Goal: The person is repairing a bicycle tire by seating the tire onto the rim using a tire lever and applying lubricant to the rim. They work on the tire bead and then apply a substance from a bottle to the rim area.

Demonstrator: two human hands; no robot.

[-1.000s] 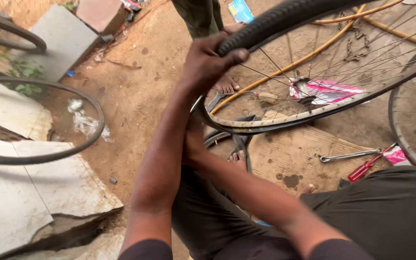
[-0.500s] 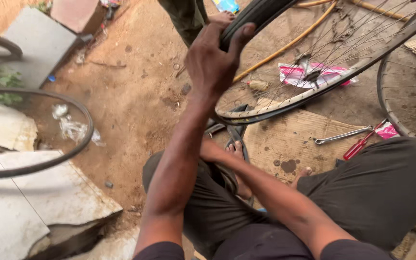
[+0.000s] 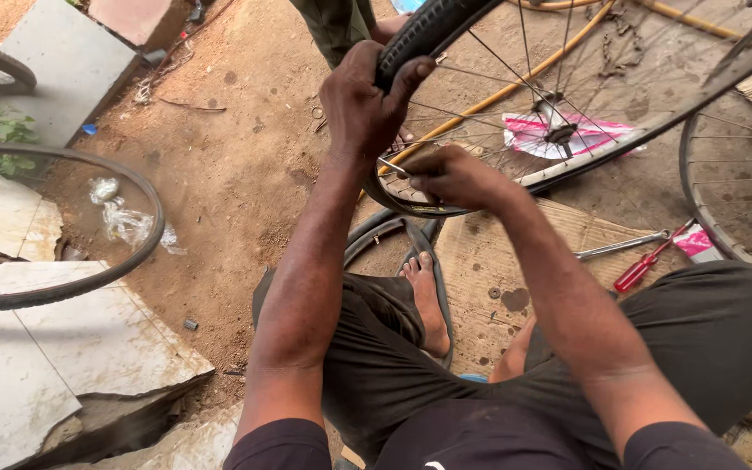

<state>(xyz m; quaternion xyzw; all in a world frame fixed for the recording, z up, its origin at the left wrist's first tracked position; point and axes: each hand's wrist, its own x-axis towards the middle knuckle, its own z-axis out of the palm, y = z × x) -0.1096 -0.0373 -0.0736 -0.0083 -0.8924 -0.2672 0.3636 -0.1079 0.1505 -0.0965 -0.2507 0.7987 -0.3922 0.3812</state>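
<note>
Tyre point(image 3: 433, 30) (top cut off) gripped by left hand point(image 3: 360, 104).

Bright, even daylight; soft shadows, sharp focus.

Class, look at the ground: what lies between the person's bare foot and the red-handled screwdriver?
In the head view, a flattened cardboard sheet with dark stains lies between the bare foot and the red-handled screwdriver. The person's right forearm crosses above that stretch.
</note>
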